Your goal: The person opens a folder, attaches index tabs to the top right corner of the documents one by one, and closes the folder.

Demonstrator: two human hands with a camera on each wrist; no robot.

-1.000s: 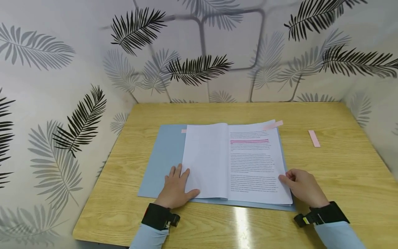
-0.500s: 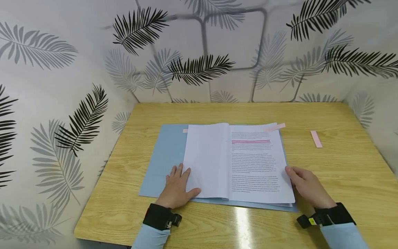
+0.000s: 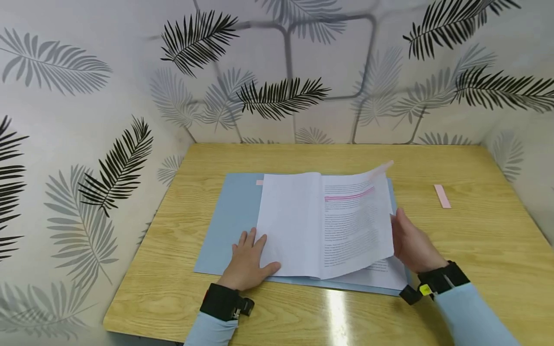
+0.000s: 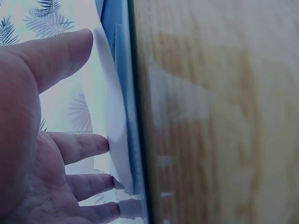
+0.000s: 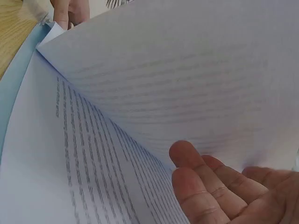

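A stack of printed paper lies in a blue folder (image 3: 233, 211) on the wooden table. My left hand (image 3: 246, 264) rests spread on the turned white page (image 3: 287, 226) and the folder's left part. In the left wrist view its fingertips touch the paper near the folder's edge. My right hand (image 3: 413, 245) is at the right edge of a lifted printed page (image 3: 352, 226), its fingers (image 5: 187, 154) extended behind the page's underside. This page curves upward and bears a pink highlighted line and a pink sticky tab (image 3: 383, 169). More printed text (image 5: 93, 154) shows on the sheet beneath.
A loose pink strip (image 3: 442, 196) lies on the wooden table (image 3: 476, 240) right of the folder. Another pink tab (image 3: 259, 182) sticks out at the left page's top edge. A leaf-patterned wall (image 3: 311, 57) stands behind and to the left.
The right page has gone from lying flat to lifted and curved leftward, uncovering the sheet below. My right hand has shifted from its edge to behind it. My left hand stays in place.
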